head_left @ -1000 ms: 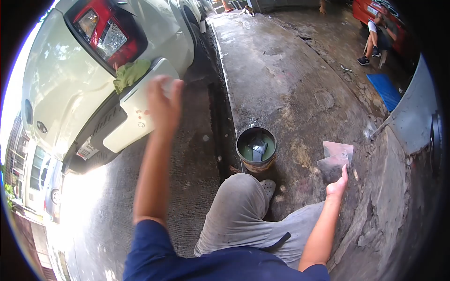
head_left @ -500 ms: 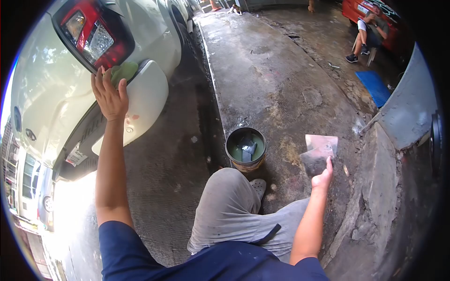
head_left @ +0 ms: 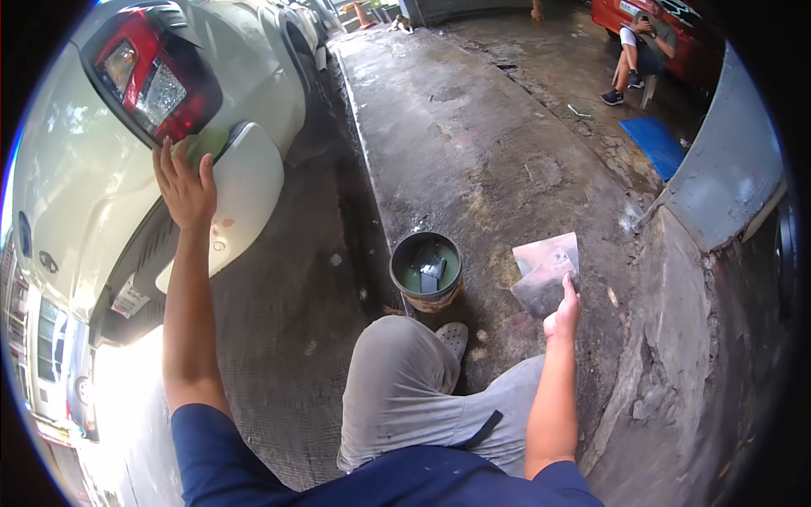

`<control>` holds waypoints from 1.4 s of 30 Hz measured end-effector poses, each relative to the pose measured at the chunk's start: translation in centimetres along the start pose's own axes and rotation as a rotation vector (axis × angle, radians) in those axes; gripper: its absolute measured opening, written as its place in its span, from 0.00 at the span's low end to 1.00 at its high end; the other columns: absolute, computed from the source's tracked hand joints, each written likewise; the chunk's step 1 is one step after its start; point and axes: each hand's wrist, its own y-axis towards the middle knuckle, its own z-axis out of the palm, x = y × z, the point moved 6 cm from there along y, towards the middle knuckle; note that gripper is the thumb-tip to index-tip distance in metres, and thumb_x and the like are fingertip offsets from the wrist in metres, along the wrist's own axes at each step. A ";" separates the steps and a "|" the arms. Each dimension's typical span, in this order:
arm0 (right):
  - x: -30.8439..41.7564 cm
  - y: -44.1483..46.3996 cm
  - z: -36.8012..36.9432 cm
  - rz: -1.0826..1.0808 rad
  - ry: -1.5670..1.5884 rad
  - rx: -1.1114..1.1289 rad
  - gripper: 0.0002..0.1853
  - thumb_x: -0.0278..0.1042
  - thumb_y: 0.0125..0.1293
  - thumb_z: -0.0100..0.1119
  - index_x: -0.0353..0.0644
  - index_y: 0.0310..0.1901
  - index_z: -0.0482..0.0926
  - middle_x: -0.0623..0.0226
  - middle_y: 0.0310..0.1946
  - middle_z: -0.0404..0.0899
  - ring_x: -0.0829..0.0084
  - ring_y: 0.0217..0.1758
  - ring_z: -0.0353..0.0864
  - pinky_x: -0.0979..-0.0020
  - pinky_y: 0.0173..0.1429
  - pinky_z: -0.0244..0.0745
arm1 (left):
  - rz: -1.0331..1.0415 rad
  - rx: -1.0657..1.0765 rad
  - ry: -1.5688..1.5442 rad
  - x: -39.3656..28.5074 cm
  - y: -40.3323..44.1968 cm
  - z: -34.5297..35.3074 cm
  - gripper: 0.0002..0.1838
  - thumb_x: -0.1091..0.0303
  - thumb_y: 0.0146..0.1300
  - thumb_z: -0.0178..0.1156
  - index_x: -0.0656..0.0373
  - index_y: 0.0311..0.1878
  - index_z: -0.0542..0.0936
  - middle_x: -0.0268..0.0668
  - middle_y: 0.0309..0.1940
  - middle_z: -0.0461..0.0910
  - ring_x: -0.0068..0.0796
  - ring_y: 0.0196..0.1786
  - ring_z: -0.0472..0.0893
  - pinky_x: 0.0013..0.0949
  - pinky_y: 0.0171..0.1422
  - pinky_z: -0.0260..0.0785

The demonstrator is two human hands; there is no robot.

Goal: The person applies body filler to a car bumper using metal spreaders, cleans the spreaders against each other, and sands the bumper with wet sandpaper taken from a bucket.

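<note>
My left hand (head_left: pixel 187 190) is raised with its fingers stretched out, the fingertips at the bumper corner (head_left: pixel 245 182) just under the car's red tail light (head_left: pixel 156 80). Beside those fingers is a pale green patch (head_left: pixel 209 144); whether it is a coating or a loose piece I cannot tell. Low on the right, my right hand (head_left: pixel 563 313) grips a folded sheet (head_left: pixel 545 283), one part pinkish and one grey, resembling sandpaper. Between my hands stands a dark bucket (head_left: pixel 427 296) of greenish water with a dark flat piece (head_left: pixel 432 275) in it.
The pale car (head_left: pixel 84 169) fills the left side. Rough wet concrete (head_left: pixel 473 127) runs ahead, with a broken ledge (head_left: pixel 676 338) and a grey panel (head_left: pixel 735 169) on the right. A seated person (head_left: pixel 646 51) is beside a red vehicle, near a blue mat (head_left: pixel 655 145).
The whole view has shifted slightly. My right hand has turned the folded sheet a little and brought it slightly leftward. My left hand stays at the bumper corner.
</note>
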 end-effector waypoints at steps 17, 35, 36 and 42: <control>1.9 0.6 -1.2 -0.032 0.047 0.039 0.29 0.45 0.71 0.67 0.34 0.65 0.76 0.60 0.65 0.77 0.65 0.67 0.75 0.61 0.72 0.67 | -0.068 0.002 0.018 -0.6 0.4 -0.5 0.28 0.46 0.74 0.58 0.57 0.67 0.73 0.46 0.74 0.67 0.60 0.79 0.60 0.57 0.80 0.57; 5.8 -5.1 0.4 -0.011 0.515 0.223 0.25 0.44 0.78 0.58 0.39 0.69 0.73 0.60 0.65 0.79 0.60 0.68 0.77 0.52 0.72 0.72 | 0.008 1.839 -2.036 -57.3 -12.4 -10.2 0.41 0.39 0.70 0.60 0.70 0.70 0.73 0.46 0.65 0.78 0.35 0.67 0.75 0.39 0.69 0.68; 5.8 -5.0 0.2 -0.038 0.513 0.207 0.25 0.44 0.78 0.58 0.39 0.69 0.72 0.61 0.65 0.79 0.60 0.68 0.76 0.52 0.72 0.72 | -0.132 1.757 -2.164 -58.1 -13.0 -10.0 0.37 0.44 0.72 0.60 0.68 0.70 0.74 0.45 0.65 0.78 0.34 0.66 0.75 0.38 0.69 0.68; 14.9 -4.4 -5.9 -0.511 0.360 -0.193 0.23 0.41 0.77 0.61 0.35 0.66 0.75 0.58 0.61 0.80 0.65 0.61 0.82 0.61 0.64 0.77 | -0.304 1.782 -2.297 -59.0 -11.4 -9.8 0.31 0.65 0.66 0.59 0.65 0.71 0.72 0.42 0.64 0.78 0.32 0.67 0.73 0.35 0.74 0.63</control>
